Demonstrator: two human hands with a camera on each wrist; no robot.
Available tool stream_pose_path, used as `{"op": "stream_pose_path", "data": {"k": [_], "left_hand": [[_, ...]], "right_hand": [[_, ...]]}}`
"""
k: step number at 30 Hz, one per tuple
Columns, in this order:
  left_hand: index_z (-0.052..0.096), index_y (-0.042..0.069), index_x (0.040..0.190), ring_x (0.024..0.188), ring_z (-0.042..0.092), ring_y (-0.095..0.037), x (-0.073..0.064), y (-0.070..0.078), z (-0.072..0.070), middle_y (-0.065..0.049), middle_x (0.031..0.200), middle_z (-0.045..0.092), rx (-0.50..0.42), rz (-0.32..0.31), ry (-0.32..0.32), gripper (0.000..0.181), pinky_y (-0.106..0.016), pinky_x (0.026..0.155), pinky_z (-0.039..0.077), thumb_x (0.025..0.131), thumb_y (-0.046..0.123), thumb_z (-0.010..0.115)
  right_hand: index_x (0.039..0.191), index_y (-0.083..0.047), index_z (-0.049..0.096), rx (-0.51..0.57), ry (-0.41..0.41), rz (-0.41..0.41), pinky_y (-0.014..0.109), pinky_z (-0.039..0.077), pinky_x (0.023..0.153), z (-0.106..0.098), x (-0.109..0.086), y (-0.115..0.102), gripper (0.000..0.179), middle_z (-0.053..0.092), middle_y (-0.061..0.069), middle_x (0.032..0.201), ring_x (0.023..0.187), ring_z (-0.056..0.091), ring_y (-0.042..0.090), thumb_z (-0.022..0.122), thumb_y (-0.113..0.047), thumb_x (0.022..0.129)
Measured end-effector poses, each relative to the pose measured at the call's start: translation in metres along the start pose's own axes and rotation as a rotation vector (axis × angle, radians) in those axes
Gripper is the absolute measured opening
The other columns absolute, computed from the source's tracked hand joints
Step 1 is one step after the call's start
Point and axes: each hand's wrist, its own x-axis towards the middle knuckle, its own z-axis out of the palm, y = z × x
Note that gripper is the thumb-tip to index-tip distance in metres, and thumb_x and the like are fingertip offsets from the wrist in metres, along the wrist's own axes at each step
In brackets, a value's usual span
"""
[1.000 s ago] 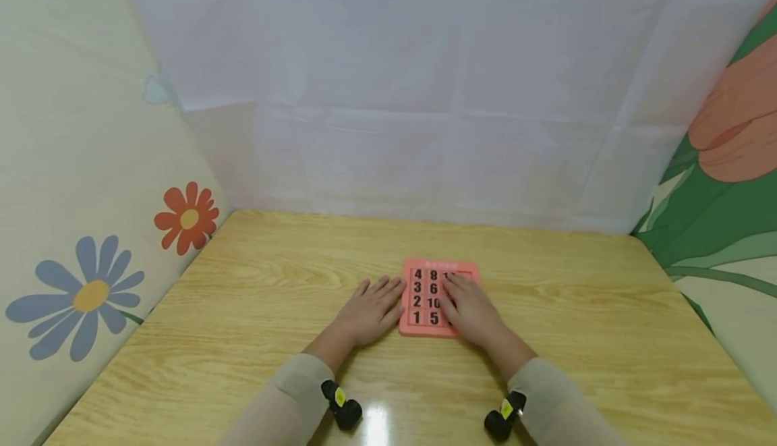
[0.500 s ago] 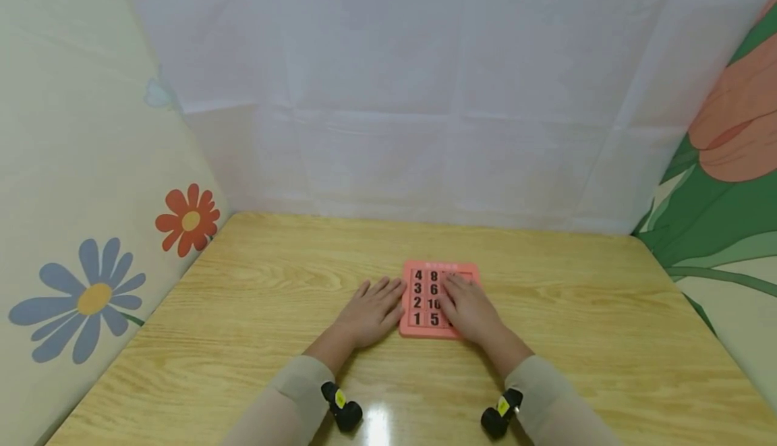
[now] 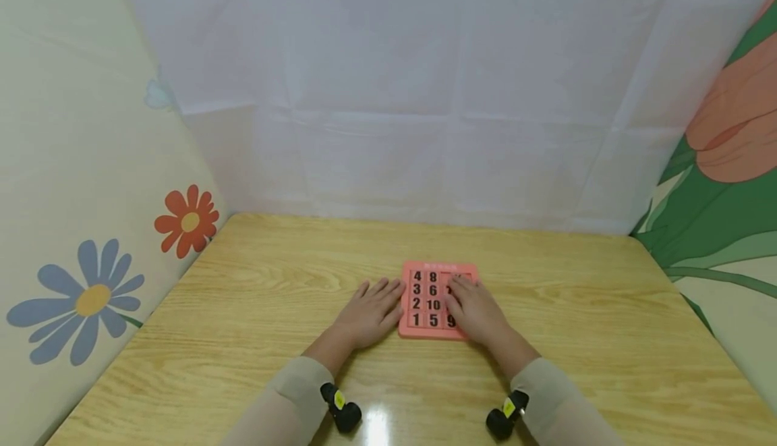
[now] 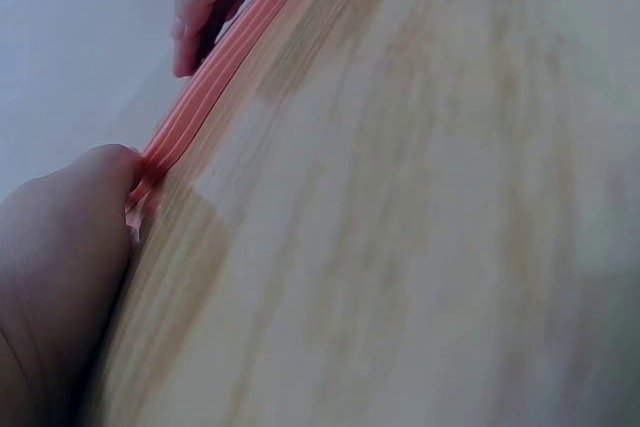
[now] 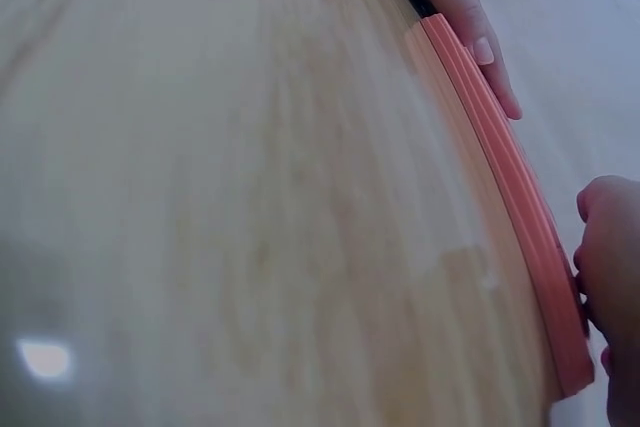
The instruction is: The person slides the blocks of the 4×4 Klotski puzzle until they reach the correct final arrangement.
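Observation:
A pink sliding number puzzle (image 3: 432,333) lies flat on the wooden table, with black numbers on its tiles. The two left columns read 4, 3, 2, 1 and 8, 6, 10, 5; part of a 9 shows in the third column. My left hand (image 3: 369,314) rests at the puzzle's left edge, fingers extended, and its thumb is against the frame in the left wrist view. Over the right side of the puzzle lies my right hand (image 3: 481,312), fingertips on the upper right tiles. It hides much of the right columns.
The wood-grain table (image 3: 255,284) stretches out around the puzzle. A white cloth (image 3: 425,95) hangs behind its far edge, and flower-printed panels (image 3: 91,162) stand at both sides. Black wrist devices (image 3: 341,409) sit at the sleeve cuffs.
My right hand has shifted slightly to the right across the puzzle, uncovering more of the third column, including the 9. The left hand has stayed at the left edge.

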Motion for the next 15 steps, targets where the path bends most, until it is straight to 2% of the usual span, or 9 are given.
{"op": "stream_pose_path", "data": {"k": [15], "left_hand": [[0.025, 0.017, 0.157, 0.153, 0.018, -0.024, 0.0012, 0.0025, -0.0006, 0.000, 0.163, 0.024, -0.003, -0.008, -0.011, 0.058, -0.050, 0.125, 0.009, 0.106, 0.045, 0.029]], "right_hand": [[0.145, -0.001, 0.046, 0.001, 0.010, 0.023, 0.054, 0.020, 0.122, -0.0027, -0.0035, 0.0088, 0.051, 0.045, 0.016, 0.151, 0.143, 0.039, 0.035, 0.041, -0.032, 0.104]]}}
